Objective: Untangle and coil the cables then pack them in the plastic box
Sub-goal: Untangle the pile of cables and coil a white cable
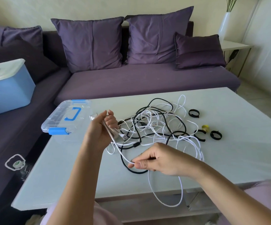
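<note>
At the near edge, a loop of the white cable (182, 190) is hanging down over the front of the pale table (229, 159). The right hand (157, 159) is hovering low over the table and is pinching this white cable between the thumb and the forefinger, with the other fingers curled in. From this pinch the cable is running up and to the left to the left hand (101, 129), which is raised above the table. Its fingers are closing around a few white strands, and a white plug end is hanging just below them.

A black cable (137, 172) is curving on the table under the right hand. Behind both hands, the tangle of cables (156, 125) is lying in the middle of the table, black and white lines crossing one another. To the right of the tangle, three black straps (193, 113) are lying apart from it, with a small yellow object (205, 127) between them.

The plastic box (63, 117), clear with blue latches and a blue handle, is sitting at the left edge of the table with its lid on, just beside the left hand.

Further back, a purple sofa (147, 78) is carrying several purple cushions (91, 44) and a blue container (8, 90) with a white lid. At the far right, a white vase (224, 25) is standing on a side table (234, 45).
</note>
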### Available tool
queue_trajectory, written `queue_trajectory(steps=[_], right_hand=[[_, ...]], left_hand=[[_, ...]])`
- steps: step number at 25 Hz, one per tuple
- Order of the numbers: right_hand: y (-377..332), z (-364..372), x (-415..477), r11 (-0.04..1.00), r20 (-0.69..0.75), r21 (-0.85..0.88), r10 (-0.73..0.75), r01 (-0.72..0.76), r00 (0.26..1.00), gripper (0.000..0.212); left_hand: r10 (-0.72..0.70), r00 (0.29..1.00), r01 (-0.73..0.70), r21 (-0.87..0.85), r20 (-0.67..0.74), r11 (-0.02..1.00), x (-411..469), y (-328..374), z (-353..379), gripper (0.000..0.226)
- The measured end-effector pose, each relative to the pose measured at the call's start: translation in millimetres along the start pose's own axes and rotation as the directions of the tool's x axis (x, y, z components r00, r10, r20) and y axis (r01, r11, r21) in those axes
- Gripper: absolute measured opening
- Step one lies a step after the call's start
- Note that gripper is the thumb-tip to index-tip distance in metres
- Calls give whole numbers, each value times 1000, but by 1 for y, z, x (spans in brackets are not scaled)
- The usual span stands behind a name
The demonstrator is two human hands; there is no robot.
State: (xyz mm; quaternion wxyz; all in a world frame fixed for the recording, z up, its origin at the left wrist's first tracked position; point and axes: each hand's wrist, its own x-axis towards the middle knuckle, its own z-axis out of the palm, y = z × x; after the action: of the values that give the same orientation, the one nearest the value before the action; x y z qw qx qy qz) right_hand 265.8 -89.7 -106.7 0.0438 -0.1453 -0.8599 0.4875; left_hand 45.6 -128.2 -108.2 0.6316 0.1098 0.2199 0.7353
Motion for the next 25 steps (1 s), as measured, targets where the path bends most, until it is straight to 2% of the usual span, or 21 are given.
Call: queue_trajectory(steps=[2,4,7,9,10,12,15,17,19,22,25], right_hand=[[18,0,5,993,25,28,114,-115,993,23],[32,-8,7,978,-22,74,199,-197,980,22],[48,-28,6,964,-167,84,264,-253,950,20],[55,-42,5,950,-275,167,301,-263,913,21],[57,-49,4,944,-338,191,321,-269,885,22],[57,-61,4,934,-461,250,347,-255,817,22],[48,-74,6,928,-573,352,316,-121,756,19],[35,-76,11,924,-614,382,279,-31,739,20],[18,-73,16,920,-624,389,223,50,748,20],[-1,-60,23,904,-589,408,151,131,794,24],[-15,-45,22,904,-485,392,46,170,873,25]], left_hand=[[-150,972,166,-74,181,983,-7,3,0,11],[-263,941,253,72,214,965,-16,8,4,29],[-385,843,276,314,375,909,-30,4,15,28],[-495,723,297,430,482,852,-36,-2,22,26],[-556,657,304,496,509,813,-35,-5,21,27],[-649,624,254,672,435,695,-33,-5,17,27],[-664,718,206,846,211,492,-27,-9,12,30],[-574,816,214,888,67,408,-21,-18,11,33],[-446,894,221,905,-38,365,-15,-26,10,40],[-341,929,278,879,-144,387,-8,-31,10,48],[-240,959,261,802,-152,537,-2,-37,9,50]])
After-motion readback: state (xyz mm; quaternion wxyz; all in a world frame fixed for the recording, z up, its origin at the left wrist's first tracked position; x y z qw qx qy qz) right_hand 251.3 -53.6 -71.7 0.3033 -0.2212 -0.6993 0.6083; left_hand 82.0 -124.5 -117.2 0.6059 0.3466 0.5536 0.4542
